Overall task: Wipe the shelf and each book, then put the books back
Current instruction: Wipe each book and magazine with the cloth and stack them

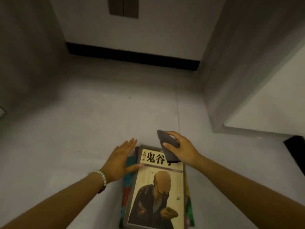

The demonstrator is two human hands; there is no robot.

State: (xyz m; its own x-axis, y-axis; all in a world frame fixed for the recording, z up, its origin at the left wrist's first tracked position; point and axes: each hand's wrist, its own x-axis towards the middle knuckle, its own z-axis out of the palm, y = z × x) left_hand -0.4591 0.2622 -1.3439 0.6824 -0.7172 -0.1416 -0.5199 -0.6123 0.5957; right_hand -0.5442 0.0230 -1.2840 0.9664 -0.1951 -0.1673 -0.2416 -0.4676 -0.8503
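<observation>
A stack of books lies flat on the grey shelf surface point(99, 123) at the bottom middle. The top book point(158, 192) has a cream cover with black characters and a painted seated figure. A colourful book point(127, 184) shows beneath it at the left edge. My left hand point(121, 160) lies flat with straight fingers against the left side of the stack, thumb touching the top book's edge. My right hand point(183, 149) grips a folded dark grey cloth point(167, 147) over the top book's upper right corner.
Grey walls enclose the shelf on the left and right. At the back runs a black strip point(132, 57) below a white wall with a grey switch plate point(123, 7). A white ledge point(270, 106) lies to the right.
</observation>
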